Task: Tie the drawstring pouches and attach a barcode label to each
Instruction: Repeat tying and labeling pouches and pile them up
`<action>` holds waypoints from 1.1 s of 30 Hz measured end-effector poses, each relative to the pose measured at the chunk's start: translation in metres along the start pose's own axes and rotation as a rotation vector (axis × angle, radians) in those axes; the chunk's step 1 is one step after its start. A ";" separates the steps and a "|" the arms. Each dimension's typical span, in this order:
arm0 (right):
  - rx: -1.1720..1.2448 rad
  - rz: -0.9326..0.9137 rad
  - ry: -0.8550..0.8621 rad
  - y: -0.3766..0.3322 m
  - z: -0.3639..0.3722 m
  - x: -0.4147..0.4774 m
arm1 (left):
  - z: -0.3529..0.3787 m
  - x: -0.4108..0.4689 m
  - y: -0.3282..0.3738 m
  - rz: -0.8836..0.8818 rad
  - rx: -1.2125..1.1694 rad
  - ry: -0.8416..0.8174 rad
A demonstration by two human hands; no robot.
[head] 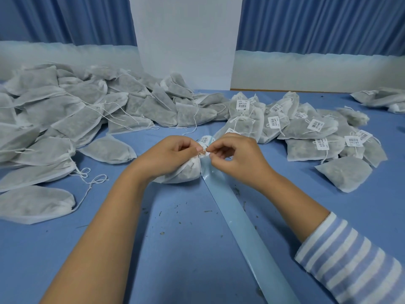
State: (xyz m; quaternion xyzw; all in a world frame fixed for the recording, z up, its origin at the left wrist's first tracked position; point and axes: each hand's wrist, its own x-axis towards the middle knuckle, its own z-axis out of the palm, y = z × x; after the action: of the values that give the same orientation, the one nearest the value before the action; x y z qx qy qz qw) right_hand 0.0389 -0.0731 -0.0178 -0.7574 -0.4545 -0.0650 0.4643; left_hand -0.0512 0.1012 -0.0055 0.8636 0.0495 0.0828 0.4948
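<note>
A white mesh drawstring pouch lies on the blue table at the centre. My left hand grips its gathered neck from the left. My right hand pinches the thin drawstring at the neck from the right, fingertips almost meeting those of the left. Just behind the hands sits a roll of barcode labels, partly hidden. A pale blue strip of label backing runs from under the pouch toward the near right edge.
A large heap of unlabelled pouches with loose strings covers the left. Labelled pouches are piled at the right. One plain pouch lies apart at right. A white column and blue curtains stand behind. Small crumbs dot the table.
</note>
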 end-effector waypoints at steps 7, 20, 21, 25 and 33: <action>0.000 0.027 0.031 0.000 0.004 -0.001 | -0.001 -0.001 0.002 0.000 0.000 -0.019; 0.344 0.299 -0.045 0.004 0.001 0.002 | 0.001 0.000 0.000 -0.018 0.018 -0.002; 0.360 0.304 -0.051 0.004 0.002 0.002 | 0.001 0.001 0.000 -0.020 0.010 -0.005; 0.405 0.311 -0.074 0.003 0.002 0.002 | 0.005 0.001 -0.001 -0.017 -0.028 -0.044; 0.446 0.326 -0.063 0.002 0.000 0.002 | 0.011 0.002 -0.003 0.041 -0.021 -0.112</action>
State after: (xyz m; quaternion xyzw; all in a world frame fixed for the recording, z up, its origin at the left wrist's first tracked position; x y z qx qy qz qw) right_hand 0.0416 -0.0717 -0.0179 -0.7011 -0.3440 0.1357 0.6097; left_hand -0.0469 0.0938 -0.0135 0.8626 0.0031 0.0453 0.5039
